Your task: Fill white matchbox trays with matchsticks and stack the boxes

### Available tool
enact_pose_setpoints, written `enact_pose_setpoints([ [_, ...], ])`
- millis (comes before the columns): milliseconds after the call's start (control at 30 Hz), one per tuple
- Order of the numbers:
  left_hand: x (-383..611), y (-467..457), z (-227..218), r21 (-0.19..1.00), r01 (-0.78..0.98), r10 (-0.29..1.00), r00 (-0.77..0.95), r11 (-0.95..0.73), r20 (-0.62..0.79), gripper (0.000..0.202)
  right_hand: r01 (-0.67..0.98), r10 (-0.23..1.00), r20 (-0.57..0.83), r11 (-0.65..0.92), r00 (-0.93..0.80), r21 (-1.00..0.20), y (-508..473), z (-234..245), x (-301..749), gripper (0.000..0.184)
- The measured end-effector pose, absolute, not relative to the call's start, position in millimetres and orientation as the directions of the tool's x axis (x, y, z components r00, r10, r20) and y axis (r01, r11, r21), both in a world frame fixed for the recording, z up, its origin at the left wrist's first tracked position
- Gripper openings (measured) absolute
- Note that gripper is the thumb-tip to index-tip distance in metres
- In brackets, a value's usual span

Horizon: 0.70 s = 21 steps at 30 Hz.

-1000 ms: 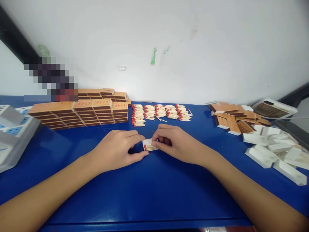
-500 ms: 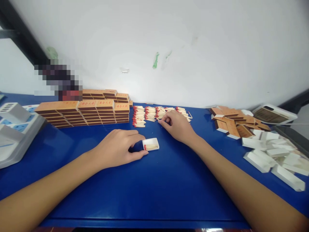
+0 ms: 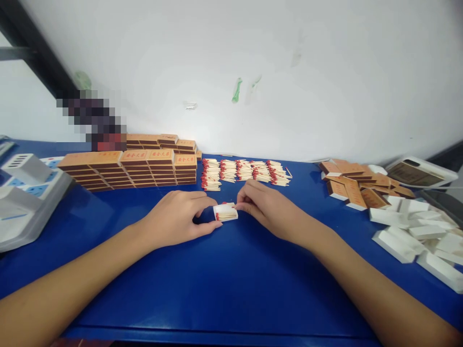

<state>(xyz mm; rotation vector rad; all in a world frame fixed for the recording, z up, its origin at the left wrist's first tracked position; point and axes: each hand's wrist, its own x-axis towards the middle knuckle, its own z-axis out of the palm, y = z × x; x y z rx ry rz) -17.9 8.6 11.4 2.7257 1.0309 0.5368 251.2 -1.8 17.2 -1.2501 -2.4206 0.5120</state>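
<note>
A small white matchbox tray [image 3: 225,212] with red-tipped matches in it lies on the blue table [image 3: 224,284]. My left hand [image 3: 176,219] pinches the tray's left end between thumb and forefinger. My right hand [image 3: 266,206] is at the tray's right end, fingers pinched on matches laid across the tray. Behind the hands, several bundles of loose matches [image 3: 246,171] lie in a row.
Stacks of orange matchboxes [image 3: 130,168] stand at the back left. A grey and white device [image 3: 25,193] sits at the far left. Orange sleeves [image 3: 356,183] and white empty trays [image 3: 415,231] are heaped at the right. A white wall rises behind the table.
My right hand went back to the row of loose matches, then returned to the tray with matches pinched in its fingers. My left hand kept hold of the tray.
</note>
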Motion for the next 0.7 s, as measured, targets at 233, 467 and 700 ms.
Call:
enact_pose_setpoints([
  [233, -18, 8, 11, 0.285, 0.559, 0.624, 0.736, -0.779, 0.263, 0.027, 0.743, 0.796, 0.112, 0.598, -0.595, -0.302, -7, 20, 233, 0.013],
  [467, -17, 10, 12, 0.317, 0.556, 0.634, 0.729, -0.768, 0.258, 0.026, 0.728, 0.826, 0.053, 0.523, -0.561, -0.444, -10, 23, 244, 0.004],
  [700, -19, 9, 14, 0.314, 0.559, 0.635, 0.732, -0.767, 0.247, 0.025, 0.725, 0.836, 0.038, 0.496, -0.548, -0.477, -8, 24, 256, 0.009],
])
